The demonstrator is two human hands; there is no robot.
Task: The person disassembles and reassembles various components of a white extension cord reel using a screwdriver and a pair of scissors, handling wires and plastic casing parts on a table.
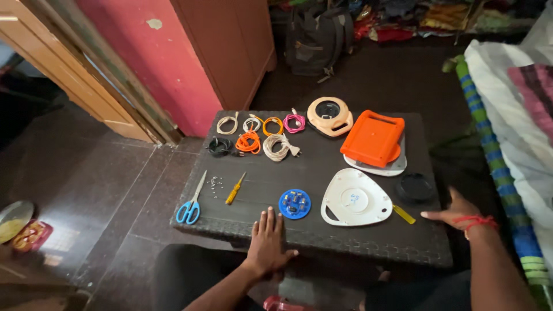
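My left hand (268, 242) rests flat on the near edge of a dark woven table (322, 239), fingers apart, just below a round blue part (295, 204). My right hand (455, 214) lies open at the table's right edge, fingertips near a small yellow piece (404, 214) and a black round cap (415, 187). A white rounded-triangle cover (354, 198) lies between the hands. Neither hand holds anything.
On the table: blue-handled scissors (192, 201), a yellow screwdriver (235, 189), small screws (215, 183), several coiled cables (257, 133), a peach round casing (329, 116), an orange cover (373, 137) on a white base. A backpack (315, 35) stands behind, a bed (512, 132) at right.
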